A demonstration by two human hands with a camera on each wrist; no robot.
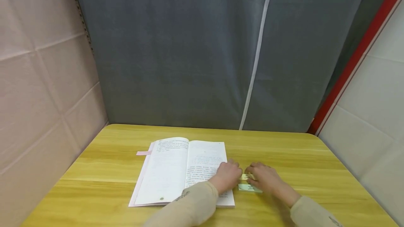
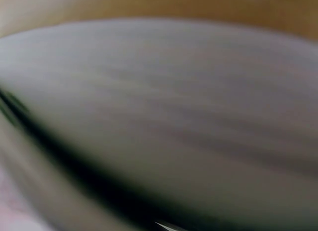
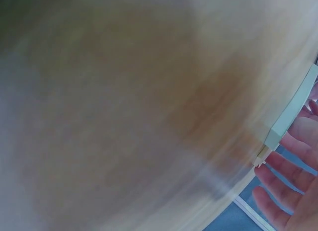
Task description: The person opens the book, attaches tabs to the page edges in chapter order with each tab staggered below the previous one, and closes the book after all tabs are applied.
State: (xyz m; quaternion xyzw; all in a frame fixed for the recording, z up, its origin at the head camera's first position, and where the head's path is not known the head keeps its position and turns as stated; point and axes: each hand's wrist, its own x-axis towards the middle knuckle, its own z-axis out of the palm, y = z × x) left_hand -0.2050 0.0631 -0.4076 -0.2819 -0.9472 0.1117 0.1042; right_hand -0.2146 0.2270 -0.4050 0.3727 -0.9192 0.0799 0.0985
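Several sticky page flags lie close together on the table, a yellow one (image 1: 244, 177) at the back and a pale green one (image 1: 249, 187) in front. My left hand (image 1: 228, 174) lies over the right edge of an open book (image 1: 170, 174), its fingertips at the yellow flag's left end and mostly hidden. From the right, my right hand (image 1: 266, 178) reaches over the flags, with bent fingers touching them. The right wrist view shows its loosely bent, spread fingers (image 3: 280, 189) by the pale green strip (image 3: 293, 109). The left wrist view is mostly blurred page.
A pink tab (image 1: 143, 153) sticks out from the book's left side. Wooden tabletop (image 1: 300, 157) surrounds the book and flags. A grey curtain (image 1: 176, 52) hangs behind the table, with pale panels (image 1: 41, 80) at both sides.
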